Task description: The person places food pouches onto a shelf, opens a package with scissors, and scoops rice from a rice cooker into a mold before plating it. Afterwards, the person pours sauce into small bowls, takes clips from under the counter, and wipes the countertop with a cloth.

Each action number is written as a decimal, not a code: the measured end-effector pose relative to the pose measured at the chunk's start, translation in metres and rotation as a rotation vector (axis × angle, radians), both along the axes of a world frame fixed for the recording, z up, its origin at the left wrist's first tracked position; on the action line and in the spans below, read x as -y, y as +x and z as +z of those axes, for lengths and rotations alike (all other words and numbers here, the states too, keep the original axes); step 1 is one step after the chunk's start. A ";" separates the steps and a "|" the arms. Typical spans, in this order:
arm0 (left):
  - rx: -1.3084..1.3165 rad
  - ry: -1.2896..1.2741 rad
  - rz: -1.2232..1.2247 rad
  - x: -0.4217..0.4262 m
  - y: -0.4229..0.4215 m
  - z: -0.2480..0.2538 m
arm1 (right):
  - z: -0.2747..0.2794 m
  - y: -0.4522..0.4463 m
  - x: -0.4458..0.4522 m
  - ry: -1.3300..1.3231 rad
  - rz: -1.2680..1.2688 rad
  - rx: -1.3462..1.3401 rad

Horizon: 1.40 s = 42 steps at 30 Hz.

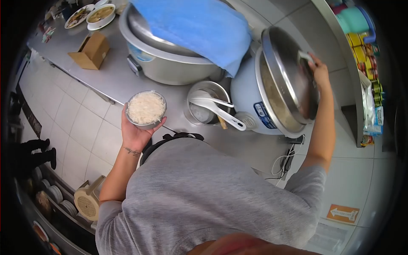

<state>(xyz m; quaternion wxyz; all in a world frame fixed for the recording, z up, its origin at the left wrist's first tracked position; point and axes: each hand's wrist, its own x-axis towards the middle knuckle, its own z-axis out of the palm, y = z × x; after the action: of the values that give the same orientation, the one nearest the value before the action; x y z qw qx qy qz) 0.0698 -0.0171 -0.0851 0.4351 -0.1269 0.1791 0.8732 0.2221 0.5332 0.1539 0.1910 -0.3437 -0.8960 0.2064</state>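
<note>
My left hand (138, 131) holds a small metal bowl heaped with white rice (146, 108), its fingers wrapped round the bowl's side. At the right, my right hand (318, 70) grips the handle of a large steel lid (289, 72). The lid is tilted over a big pale blue rice cooker (248, 95), and part of the cooker's inside shows below it. Between my hands stands a metal pot (191, 112) with white plastic serving spoons (208, 103) resting in it.
Behind the pot is another large cooker (170, 68) under a blue cloth (199, 29). An open cardboard box (91, 52) and bowls of food (101, 15) stand further left on the steel counter (114, 80). A shelf (355, 80) with packets borders the right. A person's legs show far left.
</note>
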 end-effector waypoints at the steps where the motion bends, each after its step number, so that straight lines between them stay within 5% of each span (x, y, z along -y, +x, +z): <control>1: 0.003 0.005 -0.023 -0.009 0.006 0.000 | -0.011 0.023 -0.009 0.026 -0.036 0.036; 5: 0.031 0.007 -0.087 -0.032 0.027 -0.001 | -0.063 0.066 -0.034 -0.067 -0.055 0.008; 8: 0.061 0.042 -0.085 -0.034 0.045 0.004 | -0.085 0.070 -0.051 0.238 0.060 0.113; 14: 0.083 0.022 0.086 0.018 0.069 -0.004 | -0.101 0.065 -0.093 0.393 0.116 0.214; 15: 0.084 0.017 0.147 0.031 0.072 -0.005 | -0.101 0.065 -0.100 0.228 0.104 0.118; 17: 0.088 0.002 0.260 0.065 0.077 -0.007 | -0.087 0.059 -0.126 0.696 0.055 0.303; 19: 0.102 -0.019 0.363 0.104 0.084 -0.008 | -0.051 0.008 -0.031 0.594 -0.054 -0.081; 22: 0.102 0.032 0.524 0.176 0.101 -0.019 | -0.026 -0.068 0.212 0.335 0.247 -0.672; 24: 0.105 0.053 0.635 0.227 0.117 -0.024 | -0.049 -0.114 0.336 0.083 0.483 -0.726; 27: 0.135 0.016 0.824 0.318 0.148 -0.022 | -0.121 -0.172 0.494 -0.299 0.934 -0.336; 31: 0.072 -0.052 1.107 0.445 0.207 -0.018 | -0.202 -0.173 0.707 -0.888 1.229 0.232; 42: 0.069 -0.213 1.908 0.749 0.278 -0.058 | -0.291 -0.196 1.058 -0.652 1.685 1.163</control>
<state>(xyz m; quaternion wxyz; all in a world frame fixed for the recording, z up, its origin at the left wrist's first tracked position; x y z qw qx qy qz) 0.3474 -0.7657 -0.1435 -0.4678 -0.2837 0.0657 0.8345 0.0263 -0.5246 -0.1367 -0.5694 0.3049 -0.6997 0.3054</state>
